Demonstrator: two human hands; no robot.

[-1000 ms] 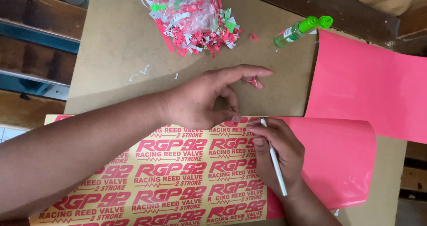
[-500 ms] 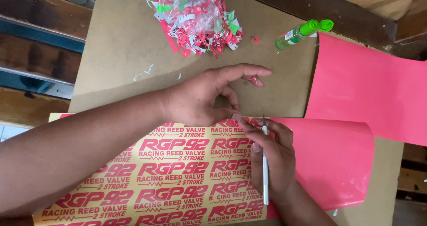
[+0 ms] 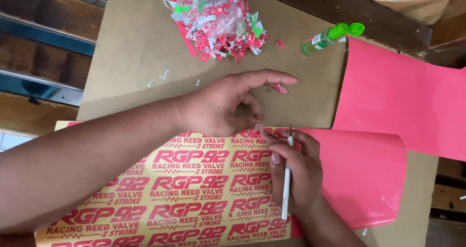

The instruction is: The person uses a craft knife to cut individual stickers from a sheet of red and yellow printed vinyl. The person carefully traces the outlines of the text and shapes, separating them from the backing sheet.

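1. The sheet (image 3: pixel 194 188), yellow with rows of red lettering, lies flat on the worktop (image 3: pixel 131 48) right under both hands. Its top edge runs left to right, and both hands meet at that edge.

2. The knife (image 3: pixel 286 179), a slim silver craft blade, sits in the right hand (image 3: pixel 296 171). Its long axis runs almost straight away from the person, tip forward, and the tip touches the sheet at the top edge.

3. The left hand (image 3: pixel 223 106) comes in from the left, forearm lying across the sheet. Its thumb and first finger are pinched narrow just left of the blade tip, seemingly on a small red scrap; the middle finger is stretched out forward over the bare worktop.

4. The right-hand fingers are closed around the knife like a pen, wrist low, palm resting on the sheet.

5. Both hands are close to the spot. The left fingertips nearly touch the right ones.

6. Right of the hands, a pink sheet (image 3: pixel 369 179) curls up from under the yellow one; another pink sheet lies beyond it. Farther off are a heap of scraps (image 3: pixel 213 23) and a green bottle (image 3: pixel 330 35).
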